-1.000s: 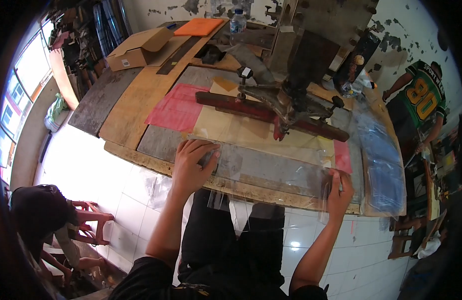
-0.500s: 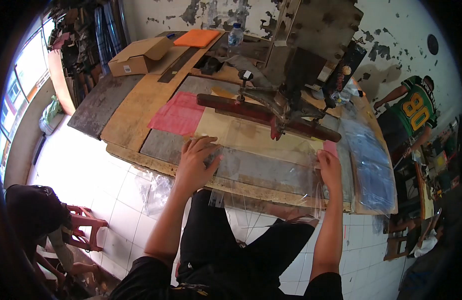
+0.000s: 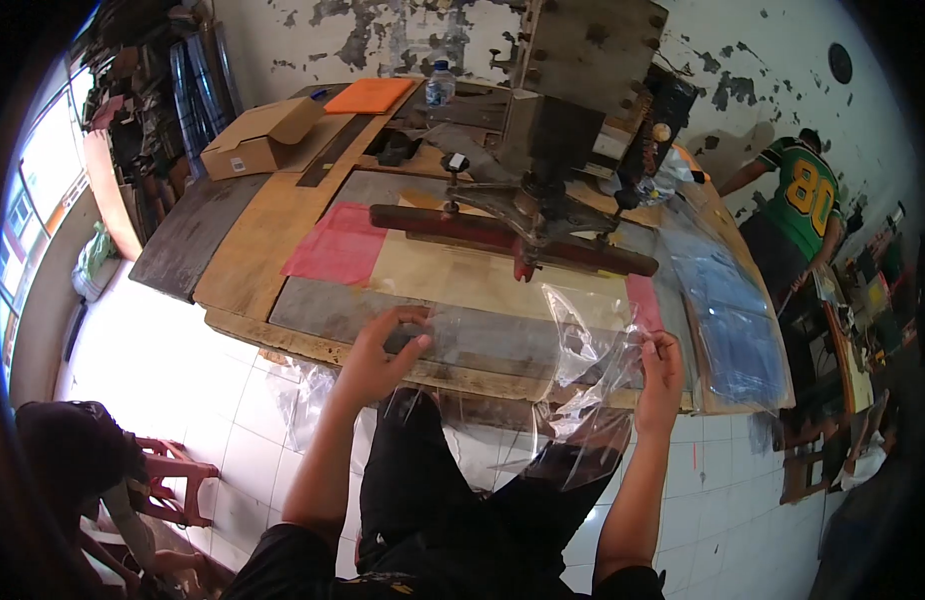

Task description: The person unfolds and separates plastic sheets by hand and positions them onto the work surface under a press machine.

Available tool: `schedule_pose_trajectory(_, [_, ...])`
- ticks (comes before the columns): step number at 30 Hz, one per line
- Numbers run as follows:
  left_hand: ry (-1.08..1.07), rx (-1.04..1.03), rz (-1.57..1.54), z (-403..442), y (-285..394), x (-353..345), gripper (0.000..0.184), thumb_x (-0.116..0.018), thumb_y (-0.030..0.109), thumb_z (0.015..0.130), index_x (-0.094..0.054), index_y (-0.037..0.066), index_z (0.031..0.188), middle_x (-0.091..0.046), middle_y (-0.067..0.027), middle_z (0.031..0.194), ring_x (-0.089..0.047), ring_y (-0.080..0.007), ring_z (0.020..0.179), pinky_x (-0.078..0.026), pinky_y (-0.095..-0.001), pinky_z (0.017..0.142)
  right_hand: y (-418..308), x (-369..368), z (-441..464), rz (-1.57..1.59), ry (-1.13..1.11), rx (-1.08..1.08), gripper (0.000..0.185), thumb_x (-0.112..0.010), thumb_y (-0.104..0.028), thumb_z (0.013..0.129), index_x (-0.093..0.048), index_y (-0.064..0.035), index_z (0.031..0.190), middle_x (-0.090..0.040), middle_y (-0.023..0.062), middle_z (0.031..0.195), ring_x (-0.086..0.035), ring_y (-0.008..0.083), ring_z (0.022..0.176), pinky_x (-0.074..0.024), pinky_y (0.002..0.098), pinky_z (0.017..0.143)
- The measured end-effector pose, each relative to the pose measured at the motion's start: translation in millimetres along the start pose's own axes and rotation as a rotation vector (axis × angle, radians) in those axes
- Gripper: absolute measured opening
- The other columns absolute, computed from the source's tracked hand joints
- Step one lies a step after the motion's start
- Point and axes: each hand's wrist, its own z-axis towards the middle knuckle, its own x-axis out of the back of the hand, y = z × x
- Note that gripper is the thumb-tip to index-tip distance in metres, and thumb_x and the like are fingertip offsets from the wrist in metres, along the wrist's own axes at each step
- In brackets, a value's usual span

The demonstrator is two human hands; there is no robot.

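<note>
A clear plastic sheet, creased and shiny, hangs from my right hand over the table's front edge and above my lap. The thumb and fingers of that hand are pinched on its upper right edge. My left hand hovers over the grey front part of the worktable with thumb and fingers apart, and I see nothing between them. Beyond both hands lies a pale yellow sheet, with a pink sheet at its left. A press with a long red-brown bar stands above it.
Blue-tinted plastic sheets are piled at the table's right. A cardboard box, an orange sheet and a water bottle stand farther back. One person stands at right; another sits low at left near a red stool.
The clear plastic sheet, flatter before between both hands, is now bunched and raised at my right hand. My left hand has come away from the yellow sheet's edge. The view has shifted slightly.
</note>
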Motion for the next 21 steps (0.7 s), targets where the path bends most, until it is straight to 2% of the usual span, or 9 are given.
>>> schedule_pose_trajectory(2, [0.014,-0.089,-0.221,-6.6,-0.6,-4.2,0.024,-0.074,0.013,0.097,-0.065,0.001,0.117,-0.065,-0.0151,0.138,-0.064,-0.0289,0.127,-0.046,-0.0406,0.110,-9.2,1.3,-9.7,0.015,0.007,0.016,0.017,-0.063,-0.020,0.106,-0.063,-0.0065,0.117,-0.060,-0.0039,0.107,-0.051,0.0060,0.095,-0.0408,0.0237,0.082])
schedule_pose_trajectory(3, [0.008,-0.088,-0.222,-12.2,0.2,-8.6,0.024,-0.074,0.013,0.097,-0.065,0.001,0.117,-0.065,-0.0151,0.138,-0.064,-0.0289,0.127,-0.046,-0.0406,0.110,-15.0,1.0,-13.3,0.076,0.046,0.018,0.016,-0.064,-0.019,0.106,-0.063,-0.0060,0.114,-0.060,-0.0034,0.106,-0.051,0.0056,0.094,-0.0397,0.0226,0.082])
schedule_pose_trajectory(5, [0.093,0.001,-0.540,-23.2,2.6,-16.8,0.020,-0.070,0.005,0.098,-0.062,-0.001,0.116,-0.057,-0.0155,0.144,-0.067,-0.0242,0.122,-0.050,-0.0362,0.105,-25.1,3.8,-18.7,0.137,0.081,0.018,0.014,-0.064,-0.018,0.105,-0.063,-0.0056,0.111,-0.060,-0.0029,0.105,-0.050,0.0052,0.094,-0.0386,0.0214,0.082])
schedule_pose_trajectory(8, [0.117,-0.048,-0.605,-32.4,5.6,-12.9,0.019,-0.068,0.003,0.100,-0.061,-0.003,0.116,-0.051,-0.0156,0.148,-0.068,-0.0223,0.119,-0.052,-0.0346,0.102,-27.5,8.7,-24.0,0.218,0.095,0.008,0.018,-0.066,-0.022,0.104,-0.064,-0.0056,0.111,-0.059,-0.0038,0.103,-0.045,0.0033,0.085,-0.0344,0.0201,0.076])
schedule_pose_trajectory(10, [0.123,-0.055,-0.618,-37.0,12.3,-7.9,0.019,-0.068,0.003,0.100,-0.062,-0.004,0.116,-0.052,-0.0159,0.147,-0.069,-0.0224,0.118,-0.053,-0.0348,0.101,-22.8,11.6,-25.2,0.234,0.069,0.030,0.020,-0.062,-0.022,0.108,-0.062,-0.0044,0.118,-0.059,-0.0024,0.109,-0.052,0.0040,0.097,-0.0400,0.0205,0.088])
schedule_pose_trajectory(15, [0.072,-0.114,-0.607,-41.5,23.4,7.0,0.021,-0.067,0.004,0.101,-0.065,-0.005,0.119,-0.055,-0.0167,0.145,-0.068,-0.0212,0.116,-0.055,-0.0354,0.100,-14.6,10.7,-22.0,0.311,0.055,0.055,0.020,-0.060,-0.022,0.109,-0.062,-0.0046,0.119,-0.060,-0.0016,0.108,-0.054,0.0052,0.099,-0.0406,0.0219,0.090])
schedule_pose_trajectory(17, [0.095,-0.147,-0.653,-42.0,28.7,7.0,0.027,-0.066,0.003,0.101,-0.065,-0.005,0.126,-0.057,-0.0164,0.143,-0.067,-0.0191,0.113,-0.055,-0.0358,0.101,-15.4,9.0,-22.0,0.323,0.056,0.036,0.020,-0.059,-0.022,0.109,-0.062,-0.0046,0.119,-0.061,-0.0011,0.108,-0.054,0.0057,0.100,-0.0411,0.0226,0.092])
schedule_pose_trajectory(19, [0.105,-0.143,-0.631,-43.4,33.4,8.5,0.029,-0.066,0.006,0.101,-0.064,-0.006,0.128,-0.056,-0.0181,0.143,-0.067,-0.0206,0.114,-0.056,-0.0367,0.099,-17.5,5.7,-21.8,0.375,0.076,0.045,0.020,-0.064,-0.020,0.106,-0.063,-0.0022,0.116,-0.058,-0.0011,0.107,-0.049,0.0029,0.091,-0.0357,0.0178,0.078])
schedule_pose_trajectory(21, [0.116,-0.139,-0.611,-45.2,37.2,12.7,0.032,-0.065,0.009,0.102,-0.062,-0.006,0.130,-0.056,-0.0198,0.144,-0.066,-0.0220,0.115,-0.057,-0.0377,0.097,-13.3,7.8,-20.0,0.374,0.072,0.055,0.020,-0.063,-0.020,0.107,-0.062,-0.0022,0.116,-0.058,-0.0008,0.108,-0.051,0.0047,0.092,-0.0378,0.0201,0.081])
